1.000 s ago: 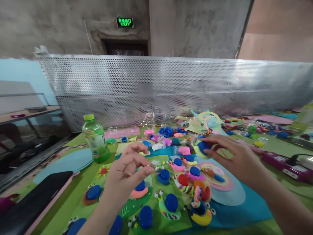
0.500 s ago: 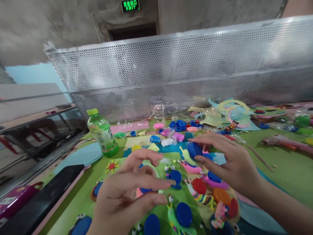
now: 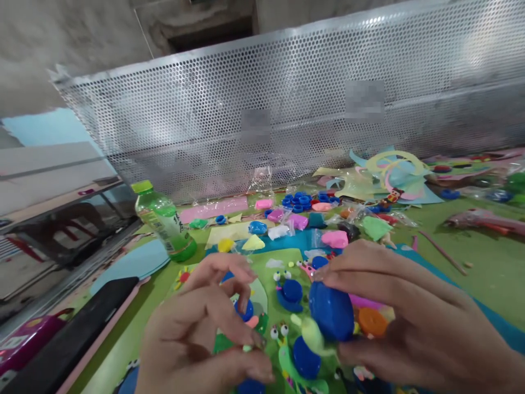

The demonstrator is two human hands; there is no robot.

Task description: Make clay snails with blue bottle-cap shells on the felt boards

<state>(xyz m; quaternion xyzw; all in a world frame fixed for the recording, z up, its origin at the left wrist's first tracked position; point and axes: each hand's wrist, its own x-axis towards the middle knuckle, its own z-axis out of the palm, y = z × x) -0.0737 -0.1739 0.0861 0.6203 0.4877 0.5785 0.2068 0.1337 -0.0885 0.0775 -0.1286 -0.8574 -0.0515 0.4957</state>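
Observation:
My right hand (image 3: 404,309) grips a blue bottle cap (image 3: 331,311) between thumb and fingers. A pale yellow-green clay snail body (image 3: 310,332) is stuck along the cap's left side. My left hand (image 3: 200,328) is pinched, with a tiny pale green bit of clay (image 3: 247,348) showing between thumb and forefinger. Below and between the hands lies a green sheet (image 3: 262,273) bearing clay snails with cap shells. One blue snail (image 3: 289,293) has googly eyes, and a green snail (image 3: 289,358) sits nearer me. An orange cap (image 3: 372,322) is partly hidden behind my right hand.
A green drink bottle (image 3: 164,221) stands at the left, near a black phone-like slab (image 3: 77,334) and a magenta object (image 3: 33,339). Bagged clay, blue cap rings (image 3: 297,201) and paper scraps (image 3: 356,180) lie farther back. A perforated metal screen (image 3: 229,120) rises behind.
My right hand has brought the cap with its clay body down, nearer to me. My left thumb and forefinger have closed together on a small pale green bit. The camera view has tilted slightly.

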